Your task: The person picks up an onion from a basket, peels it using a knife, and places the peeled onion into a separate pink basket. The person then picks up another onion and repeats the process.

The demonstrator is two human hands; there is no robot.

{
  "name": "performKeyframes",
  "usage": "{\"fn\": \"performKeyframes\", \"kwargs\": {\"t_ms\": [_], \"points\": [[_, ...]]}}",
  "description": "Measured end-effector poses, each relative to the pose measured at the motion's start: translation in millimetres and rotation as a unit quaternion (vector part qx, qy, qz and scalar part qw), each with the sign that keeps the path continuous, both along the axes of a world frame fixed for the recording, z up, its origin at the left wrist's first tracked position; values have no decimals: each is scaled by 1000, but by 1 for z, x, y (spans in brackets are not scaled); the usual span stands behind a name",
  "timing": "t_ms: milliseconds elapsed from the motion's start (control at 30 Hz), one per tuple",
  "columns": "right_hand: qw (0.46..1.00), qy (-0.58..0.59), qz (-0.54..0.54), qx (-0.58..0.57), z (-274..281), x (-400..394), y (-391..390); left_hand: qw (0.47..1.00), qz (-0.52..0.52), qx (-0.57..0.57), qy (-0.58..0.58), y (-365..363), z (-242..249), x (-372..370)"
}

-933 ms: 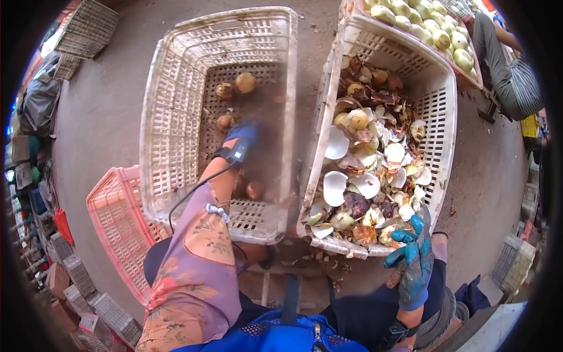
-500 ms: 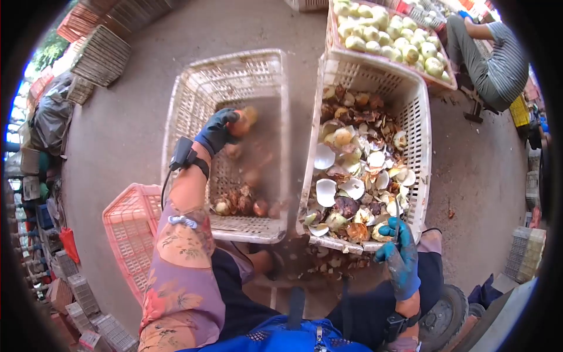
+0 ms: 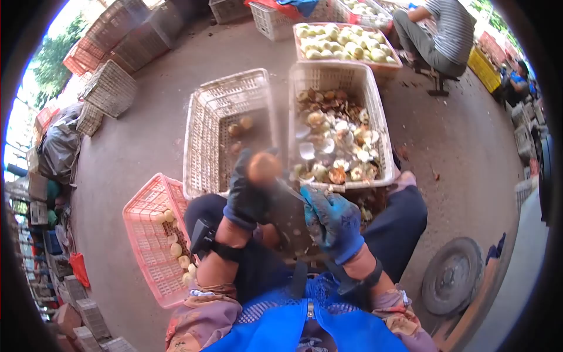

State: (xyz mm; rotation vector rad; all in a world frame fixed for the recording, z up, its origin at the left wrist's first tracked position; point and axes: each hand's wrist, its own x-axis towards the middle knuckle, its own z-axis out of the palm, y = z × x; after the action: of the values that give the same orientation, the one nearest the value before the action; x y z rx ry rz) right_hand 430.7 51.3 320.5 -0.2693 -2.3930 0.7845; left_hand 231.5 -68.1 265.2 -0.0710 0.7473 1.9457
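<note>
My left hand (image 3: 247,196), in a dark glove, holds a round brown fruit (image 3: 264,168) up close in front of me. My right hand (image 3: 331,218), in a blue glove, is right beside it and grips a knife whose broad dark blade (image 3: 291,218) lies between the two hands, against the fruit. Just beyond them a white crate (image 3: 199,135) holds a few brown fruits (image 3: 240,126). To its right a second white crate (image 3: 378,123) is filled with peels and shell pieces (image 3: 331,146).
A pink crate (image 3: 141,234) with several pale peeled fruits stands at my left. A crate of pale green fruits (image 3: 346,44) sits farther back, with a seated person (image 3: 437,29) beside it. Empty crates (image 3: 111,88) are stacked at upper left. A wheel (image 3: 454,276) lies at right.
My left hand took a brown fruit from the left white crate and brought it up to me. My right hand with the knife moved left to meet it. The view tilted up.
</note>
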Motion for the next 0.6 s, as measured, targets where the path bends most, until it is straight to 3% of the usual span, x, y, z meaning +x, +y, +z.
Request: {"fn": "performKeyframes", "kwargs": {"t_ms": [67, 133, 167, 200, 233, 267, 300, 333, 367, 500, 567, 600], "points": [[999, -16, -1, 49, -8, 16, -10, 999, -30, -5, -29, -7, -22, 32], [994, -76, -16, 80, -16, 28, -18, 992, 34, -65, 102, -5, -37, 56], [985, -129, -25, 112, -20, 32, -21, 993, 27, -64, 99, -6, -48, 60], [978, -103, -52, 173, -26, 34, -22, 964, -8, -121, 235, -7, -59, 61], [978, -106, -55, 172, -27, 36, -22, 913, -41, -174, 368, -9, -67, 63], [977, -112, -56, 172, -28, 38, -22, 752, 35, -156, 639, -6, -45, 77], [977, -116, -56, 169, -29, 39, -23, 754, 32, -156, 638, -8, -42, 79], [977, -118, -57, 167, -30, 39, -23, 888, -16, -132, 439, -10, -41, 77], [978, -125, -49, 162, -30, 39, -22, 970, -64, -100, 214, -10, -40, 76], [979, -135, -34, 147, -36, 40, -22, 943, -7, -116, 311, 0, -46, 82], [977, -144, -49, 150, -42, 37, -24, 881, 7, -194, 431, 1, -55, 82], [975, -149, -66, 153, -44, 35, -26, 882, 7, -194, 430, 3, -55, 85]]}}
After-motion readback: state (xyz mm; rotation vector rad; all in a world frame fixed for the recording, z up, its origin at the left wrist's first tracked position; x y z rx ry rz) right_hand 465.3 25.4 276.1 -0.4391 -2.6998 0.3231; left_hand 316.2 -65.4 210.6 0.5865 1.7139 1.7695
